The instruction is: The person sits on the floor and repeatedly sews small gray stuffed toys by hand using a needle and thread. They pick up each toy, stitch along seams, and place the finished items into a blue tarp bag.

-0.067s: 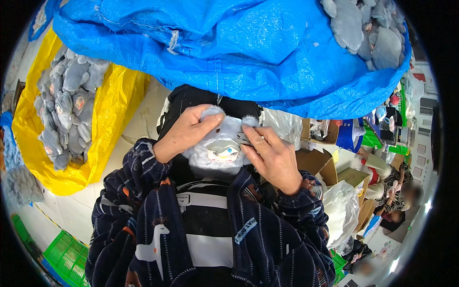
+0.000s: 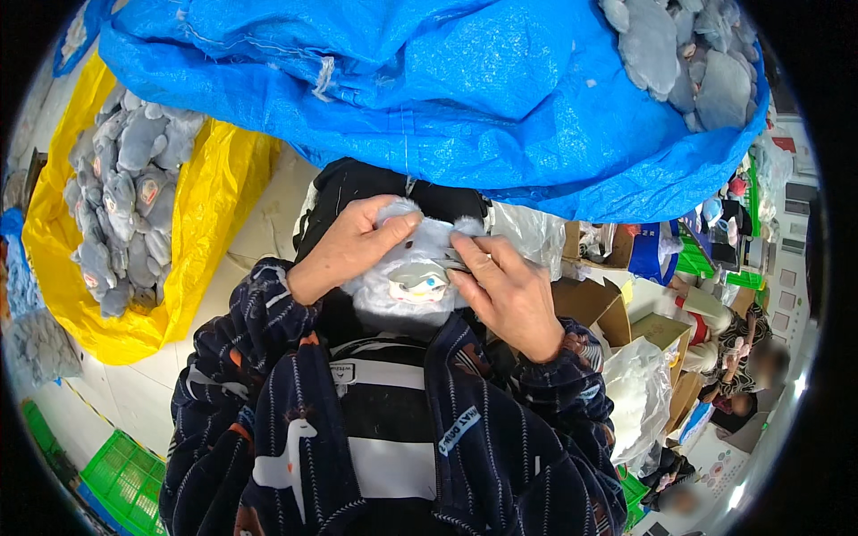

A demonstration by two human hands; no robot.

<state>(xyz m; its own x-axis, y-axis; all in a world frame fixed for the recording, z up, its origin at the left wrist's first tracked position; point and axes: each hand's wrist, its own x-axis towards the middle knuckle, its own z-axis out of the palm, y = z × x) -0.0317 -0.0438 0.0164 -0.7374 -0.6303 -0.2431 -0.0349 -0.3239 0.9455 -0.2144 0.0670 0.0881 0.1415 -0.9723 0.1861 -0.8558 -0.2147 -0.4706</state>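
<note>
A fluffy light-grey plush toy [image 2: 371, 290] lies on my lap against black cloth, its two rounded ears toward the far side. A printed face with a blue eye [image 2: 431, 282] shows at its near end, under a smooth darker grey flap. My left hand [image 2: 357, 246] is closed on the ear at the left, thumb on top and fingers partly hidden behind it. At the right ear, my right hand [image 2: 509, 286] pinches the toy's side. Between its thumb and index finger shows a thin grey piece [image 2: 455, 263], too small to identify.
A large blue sack [image 2: 420, 98] spreads across the far side, grey plush pieces [image 2: 648, 45] at its right. To the left stands a yellow sack [image 2: 201, 241] with several grey plush pieces. Cardboard boxes [image 2: 608, 313] and clear plastic bags are at right; people sit farther off.
</note>
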